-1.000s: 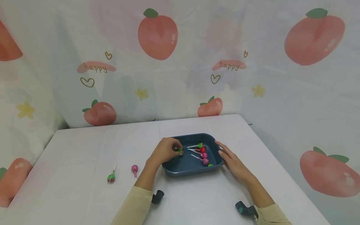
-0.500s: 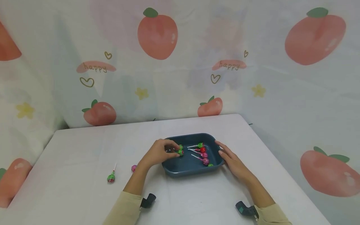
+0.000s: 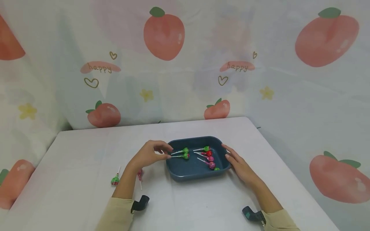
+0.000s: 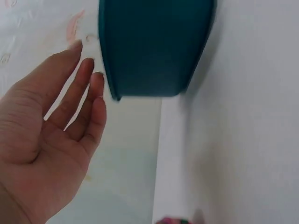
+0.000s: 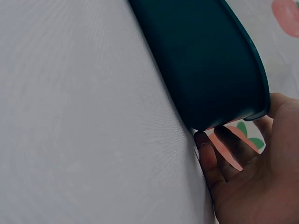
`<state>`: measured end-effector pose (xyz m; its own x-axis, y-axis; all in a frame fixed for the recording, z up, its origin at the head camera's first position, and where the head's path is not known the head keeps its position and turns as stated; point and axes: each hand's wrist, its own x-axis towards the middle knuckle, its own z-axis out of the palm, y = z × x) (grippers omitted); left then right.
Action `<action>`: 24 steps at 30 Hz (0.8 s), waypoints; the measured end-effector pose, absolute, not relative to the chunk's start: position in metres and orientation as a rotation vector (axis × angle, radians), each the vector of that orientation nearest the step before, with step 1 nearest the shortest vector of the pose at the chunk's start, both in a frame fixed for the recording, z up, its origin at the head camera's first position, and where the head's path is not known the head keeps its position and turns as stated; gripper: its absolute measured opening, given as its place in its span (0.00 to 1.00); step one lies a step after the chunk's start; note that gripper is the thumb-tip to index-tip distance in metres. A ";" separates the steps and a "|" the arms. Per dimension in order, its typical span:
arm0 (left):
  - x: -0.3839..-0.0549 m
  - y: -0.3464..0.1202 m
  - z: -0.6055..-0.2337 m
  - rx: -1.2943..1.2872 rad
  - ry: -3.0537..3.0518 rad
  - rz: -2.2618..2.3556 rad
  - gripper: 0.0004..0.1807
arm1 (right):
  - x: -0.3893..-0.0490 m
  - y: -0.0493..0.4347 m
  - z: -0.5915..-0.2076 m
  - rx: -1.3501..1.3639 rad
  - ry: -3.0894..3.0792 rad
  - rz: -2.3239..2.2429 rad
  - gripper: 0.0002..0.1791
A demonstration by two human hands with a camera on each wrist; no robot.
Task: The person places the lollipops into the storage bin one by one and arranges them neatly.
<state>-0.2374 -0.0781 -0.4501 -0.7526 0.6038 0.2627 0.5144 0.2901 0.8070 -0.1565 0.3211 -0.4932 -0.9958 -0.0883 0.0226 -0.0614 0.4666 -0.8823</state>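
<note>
My left hand is just left of the dark blue tray, its thumb and fingers apart at the left rim. The left wrist view shows the same hand holding nothing, beside the tray's outer wall. Two green lollipops lie in the tray's left half, sticks toward that hand. Several green, red and pink lollipops lie along its right side. My right hand rests on the tray's right end; in the right wrist view its fingers lie against the outer wall.
On the white table, left of the tray, are a green lollipop and a pink lollipop, the latter partly behind my left forearm. A fruit-printed cloth hangs behind the table.
My left hand has let go of a green lollipop in the tray and drawn back left to the rim, uncovering two green lollipops. My right hand has stayed at the tray.
</note>
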 end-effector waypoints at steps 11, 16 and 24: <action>-0.240 -0.134 -0.460 0.795 2.441 1.319 0.12 | -0.157 0.322 -0.492 -0.132 2.679 -1.578 0.29; -0.240 -0.152 -0.467 0.735 2.420 1.289 0.15 | -0.156 0.322 -0.492 -0.124 2.678 -1.578 0.29; -0.236 -0.170 -0.480 0.746 2.431 1.241 0.20 | -0.158 0.321 -0.491 -0.145 2.671 -1.582 0.30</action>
<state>-0.2359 -0.1696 -0.4798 -0.8159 0.5769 -0.0381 0.3075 0.4887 0.8165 -0.1577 0.3211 -0.4907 -0.9951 -0.0971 0.0189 -0.0632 0.4775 -0.8764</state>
